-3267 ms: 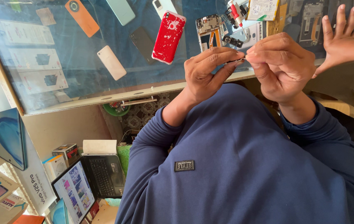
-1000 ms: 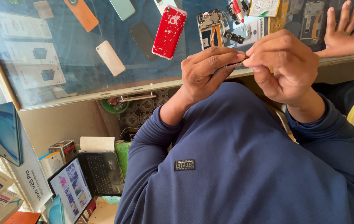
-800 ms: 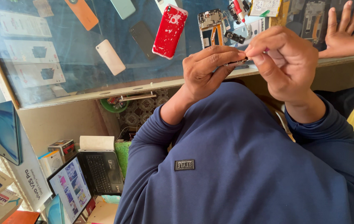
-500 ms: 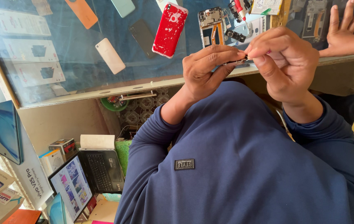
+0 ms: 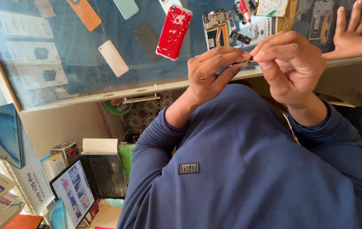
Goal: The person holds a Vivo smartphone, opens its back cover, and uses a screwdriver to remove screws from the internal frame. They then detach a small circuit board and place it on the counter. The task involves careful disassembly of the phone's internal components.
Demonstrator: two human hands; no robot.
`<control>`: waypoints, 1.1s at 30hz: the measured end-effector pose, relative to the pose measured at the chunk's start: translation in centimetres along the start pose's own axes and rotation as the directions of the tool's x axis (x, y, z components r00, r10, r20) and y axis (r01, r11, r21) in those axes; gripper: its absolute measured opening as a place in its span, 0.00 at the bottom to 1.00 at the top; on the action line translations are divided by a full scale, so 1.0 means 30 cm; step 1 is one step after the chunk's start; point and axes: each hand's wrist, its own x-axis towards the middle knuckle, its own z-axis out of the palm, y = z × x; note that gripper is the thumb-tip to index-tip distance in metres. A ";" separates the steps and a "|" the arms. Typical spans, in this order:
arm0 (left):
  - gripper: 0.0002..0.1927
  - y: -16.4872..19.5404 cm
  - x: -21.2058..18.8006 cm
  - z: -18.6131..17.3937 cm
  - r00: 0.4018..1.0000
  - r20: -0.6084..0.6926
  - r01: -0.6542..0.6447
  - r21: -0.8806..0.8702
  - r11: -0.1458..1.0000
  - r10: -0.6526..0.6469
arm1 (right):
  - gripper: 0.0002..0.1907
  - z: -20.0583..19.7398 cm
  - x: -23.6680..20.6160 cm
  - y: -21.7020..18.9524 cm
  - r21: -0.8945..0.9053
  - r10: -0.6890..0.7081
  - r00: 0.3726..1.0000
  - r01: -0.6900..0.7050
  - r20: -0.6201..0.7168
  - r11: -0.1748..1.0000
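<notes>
Here, a small dark part (image 5: pixel 243 63) sits pinched between both hands (image 5: pixel 248 59).

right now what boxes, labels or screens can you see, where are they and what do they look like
Laptop: bottom left, below the counter; open, dark keyboard, lit screen with small pictures.
Phone box: far left; tall, white sides, blue face.
Small boxes: beside the laptop; stacked, white, orange and dark.
Flat boxes: under the glass counter, left; white, phone picture.
Patch: on the blue sweatshirt; small dark rectangle.

Glossy glass countertop (image 5: pixel 83 80); matt cloth sweatshirt (image 5: pixel 248 169).
</notes>
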 end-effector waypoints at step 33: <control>0.13 -0.448 -0.183 -0.030 0.989 0.124 -0.029 0.685 0.728 -0.077 | 0.08 0.032 -0.275 0.555 -0.776 -0.069 0.995 0.103 0.077 0.623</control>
